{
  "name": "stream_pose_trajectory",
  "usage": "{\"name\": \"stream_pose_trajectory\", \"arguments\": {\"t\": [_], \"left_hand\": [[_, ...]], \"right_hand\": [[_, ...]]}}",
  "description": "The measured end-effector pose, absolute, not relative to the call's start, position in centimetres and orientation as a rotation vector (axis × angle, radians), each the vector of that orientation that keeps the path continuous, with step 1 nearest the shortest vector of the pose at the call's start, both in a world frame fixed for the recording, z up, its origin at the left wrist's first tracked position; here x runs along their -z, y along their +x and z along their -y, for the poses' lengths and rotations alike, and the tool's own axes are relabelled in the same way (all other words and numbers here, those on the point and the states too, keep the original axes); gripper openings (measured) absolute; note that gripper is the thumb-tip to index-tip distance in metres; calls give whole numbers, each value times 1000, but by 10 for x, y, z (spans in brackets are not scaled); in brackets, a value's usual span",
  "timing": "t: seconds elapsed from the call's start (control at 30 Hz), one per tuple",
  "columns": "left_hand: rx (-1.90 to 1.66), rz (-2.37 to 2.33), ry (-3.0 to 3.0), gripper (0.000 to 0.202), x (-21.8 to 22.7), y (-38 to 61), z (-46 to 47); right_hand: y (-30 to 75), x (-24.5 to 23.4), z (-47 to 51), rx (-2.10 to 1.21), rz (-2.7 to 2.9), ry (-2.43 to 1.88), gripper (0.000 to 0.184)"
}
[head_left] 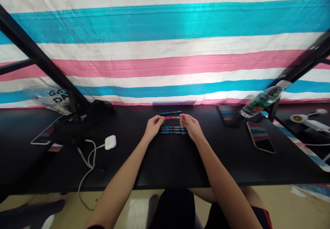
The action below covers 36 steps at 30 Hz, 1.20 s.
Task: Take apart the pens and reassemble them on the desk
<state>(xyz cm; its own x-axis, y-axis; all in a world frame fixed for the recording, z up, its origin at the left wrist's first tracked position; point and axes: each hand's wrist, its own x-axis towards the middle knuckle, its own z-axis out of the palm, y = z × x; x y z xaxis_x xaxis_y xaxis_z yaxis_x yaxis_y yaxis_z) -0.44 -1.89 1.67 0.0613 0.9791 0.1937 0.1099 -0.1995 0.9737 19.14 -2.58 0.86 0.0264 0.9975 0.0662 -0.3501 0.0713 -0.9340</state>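
Between left hand (154,126) and right hand (192,127), a pinched pink pen (172,117)

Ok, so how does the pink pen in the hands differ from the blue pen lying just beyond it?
The pink pen has a pink-red barrel, while the blue pen is dark blue. The pink pen is pinched at its ends between the left hand and right hand, while the blue pen lies untouched on the black table. Both are slim pens lying crosswise in front of the person.
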Motion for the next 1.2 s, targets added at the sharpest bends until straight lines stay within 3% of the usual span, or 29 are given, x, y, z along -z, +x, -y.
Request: {"name": "stream_pose_trajectory", "arguments": {"t": [0.8, 1.2], "left_hand": [[-1235, -1088, 1558, 28, -18, -5, 21], [-1322, -1080, 1515, 37, -15, -7, 18]], "right_hand": [[193, -8, 24, -1331, 889, -853, 36], [207, -12, 17, -1318, 372, -637, 33]]}}
